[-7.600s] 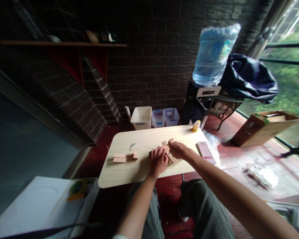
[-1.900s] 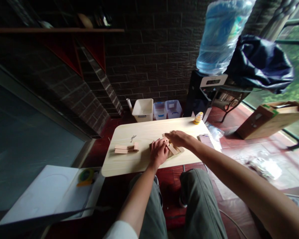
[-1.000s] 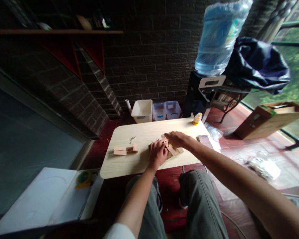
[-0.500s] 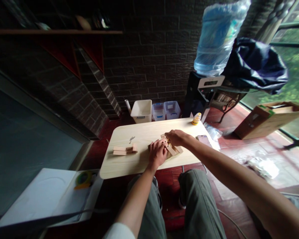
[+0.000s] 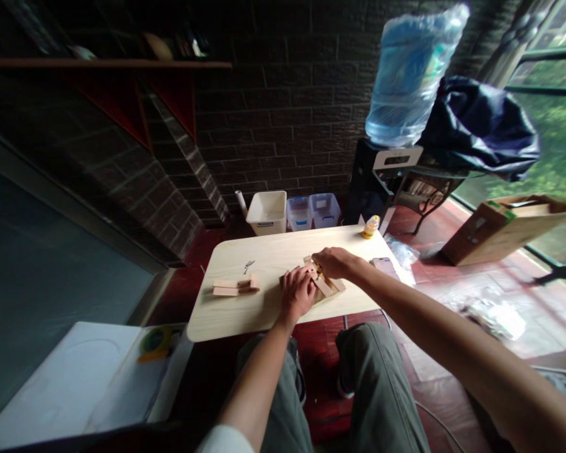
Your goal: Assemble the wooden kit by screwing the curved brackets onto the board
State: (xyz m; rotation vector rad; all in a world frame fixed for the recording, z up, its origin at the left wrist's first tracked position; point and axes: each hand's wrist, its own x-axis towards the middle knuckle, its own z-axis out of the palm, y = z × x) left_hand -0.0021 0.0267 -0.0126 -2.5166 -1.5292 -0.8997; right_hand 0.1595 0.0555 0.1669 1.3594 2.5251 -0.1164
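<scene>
On the pale table, an assembly of light wooden pieces (image 5: 324, 287) lies in front of me. My left hand (image 5: 298, 289) curls over its left part and holds it against the tabletop. My right hand (image 5: 332, 260) is closed above its far side; a bit of yellow shows under the fingers, but what they grip is hidden. Left of both hands lie a few joined wooden pieces (image 5: 236, 287). Behind these are some small dark metal parts (image 5: 248, 265), too small to name.
The table (image 5: 226, 318) has rounded corners. A yellow-capped bottle (image 5: 370, 227) stands at its back right corner, with a phone (image 5: 383, 264) nearer. Plastic bins (image 5: 267, 214) and a water dispenser (image 5: 391, 157) stand beyond; a cardboard box (image 5: 495, 229) is right.
The view has shifted very slightly. Both hands stay on the wooden assembly in nearly the same pose.
</scene>
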